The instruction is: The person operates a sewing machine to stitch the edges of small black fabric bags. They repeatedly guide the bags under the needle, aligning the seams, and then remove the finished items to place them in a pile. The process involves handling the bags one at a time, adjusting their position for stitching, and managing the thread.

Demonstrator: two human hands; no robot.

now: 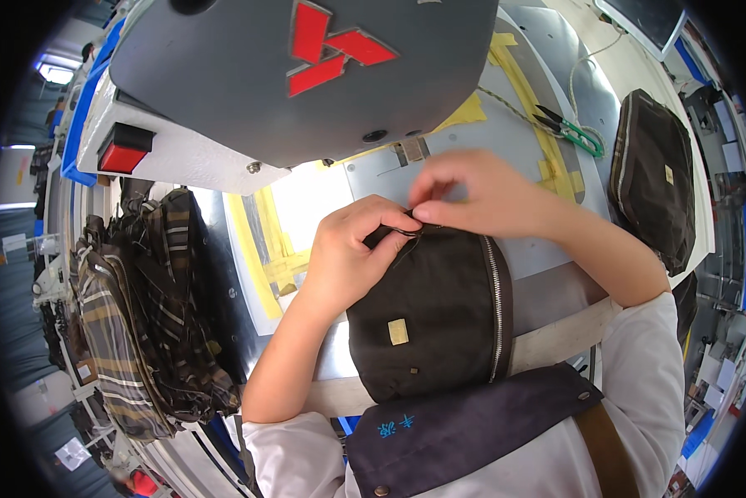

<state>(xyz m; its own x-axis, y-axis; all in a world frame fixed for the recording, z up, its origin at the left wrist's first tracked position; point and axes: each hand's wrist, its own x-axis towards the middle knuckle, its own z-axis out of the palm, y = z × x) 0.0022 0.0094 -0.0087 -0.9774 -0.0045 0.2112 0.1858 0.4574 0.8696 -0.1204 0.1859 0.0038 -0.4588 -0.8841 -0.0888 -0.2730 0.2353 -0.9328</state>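
A dark brown fabric bag [439, 307] with a silver zipper down its right side lies in front of me at the table's near edge. A small cream patch [399, 332] sits on its face. My left hand [352, 253] pinches the bag's far edge between thumb and fingers, where a thin dark strip or cord shows. Close beside it, my right hand [481, 199] has thumb and index finger together at the same edge, its other fingers curled above. What lies between the right fingertips is too small to make out.
A grey sewing machine head [224, 75] looms over the metal bed, with a red switch [125, 149] at its left. Yellow tape [265, 224] borders the work plate. Green-handled snips [572, 133] and another dark bag [655, 178] lie to the right. Plaid backpacks [124, 349] hang at the left.
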